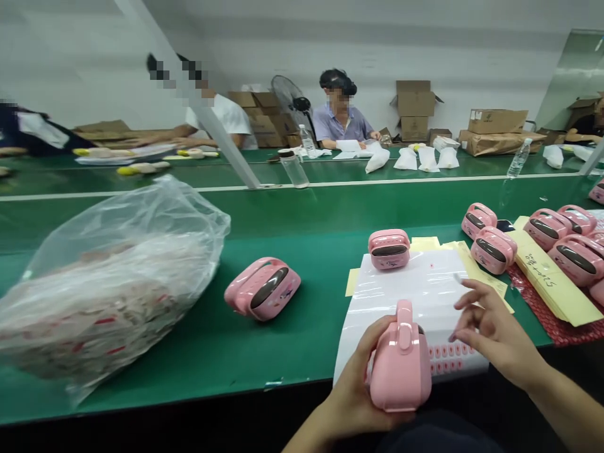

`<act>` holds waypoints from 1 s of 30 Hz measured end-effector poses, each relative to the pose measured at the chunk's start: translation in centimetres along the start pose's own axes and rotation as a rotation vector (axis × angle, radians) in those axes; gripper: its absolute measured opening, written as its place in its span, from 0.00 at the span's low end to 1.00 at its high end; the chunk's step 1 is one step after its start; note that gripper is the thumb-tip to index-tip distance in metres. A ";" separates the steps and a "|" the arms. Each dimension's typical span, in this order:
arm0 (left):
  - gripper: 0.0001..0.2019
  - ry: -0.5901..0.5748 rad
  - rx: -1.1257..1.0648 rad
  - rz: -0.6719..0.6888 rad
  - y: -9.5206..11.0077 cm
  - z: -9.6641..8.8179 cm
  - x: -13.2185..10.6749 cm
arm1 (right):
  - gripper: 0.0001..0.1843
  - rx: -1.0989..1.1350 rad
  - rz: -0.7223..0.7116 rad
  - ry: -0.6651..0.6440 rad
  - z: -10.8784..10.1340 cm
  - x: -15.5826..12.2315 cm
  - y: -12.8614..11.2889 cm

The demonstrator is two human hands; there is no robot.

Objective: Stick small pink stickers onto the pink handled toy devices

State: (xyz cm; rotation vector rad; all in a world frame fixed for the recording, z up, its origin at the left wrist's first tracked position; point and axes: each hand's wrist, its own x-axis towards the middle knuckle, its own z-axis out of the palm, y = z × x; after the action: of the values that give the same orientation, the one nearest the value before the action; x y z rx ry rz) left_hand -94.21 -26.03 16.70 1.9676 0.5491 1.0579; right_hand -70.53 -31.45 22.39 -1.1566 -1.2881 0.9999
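My left hand [352,384] is wrapped round a pink handled case [401,365], holding it end-on above the front edge of the table. To its right, my right hand [495,330] is raised with fingers apart and slightly bent. A small pale piece shows at its index fingertip, too blurred to name. Beneath both hands lies a glossy white sticker sheet [396,296], with rows of small red-and-pink stickers [446,365] near its lower edge. Another pink case [389,250] stands on the sheet's far end. One more pink case [263,289], with a dark oval panel, sits to the left.
A clear plastic bag [127,283] full of small pieces fills the left. Several pink cases [578,258], yellow paper [550,270] and red bubble wrap [533,302] lie right. Across the green table [302,340], people work near a bottle [519,158] and white pouches [428,159].
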 end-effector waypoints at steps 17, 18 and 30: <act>0.49 -0.147 0.156 0.212 -0.7 0.0 0.4 | 0.38 -0.167 0.241 -0.356 3.5 2.9 -3.9; 0.48 -0.146 0.153 0.216 -0.6 0.0 0.5 | 0.38 -0.189 0.222 -0.357 3.5 2.9 -3.8; 0.52 -0.073 0.078 0.157 -0.4 0.4 0.8 | 0.31 -0.970 -0.783 -0.283 4.3 -1.0 -1.5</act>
State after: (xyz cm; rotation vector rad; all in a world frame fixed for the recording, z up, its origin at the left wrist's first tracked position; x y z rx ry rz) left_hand -93.45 -25.41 16.61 2.1370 0.4068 1.0688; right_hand -74.98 -32.40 23.42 -1.0151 -2.3269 -0.1082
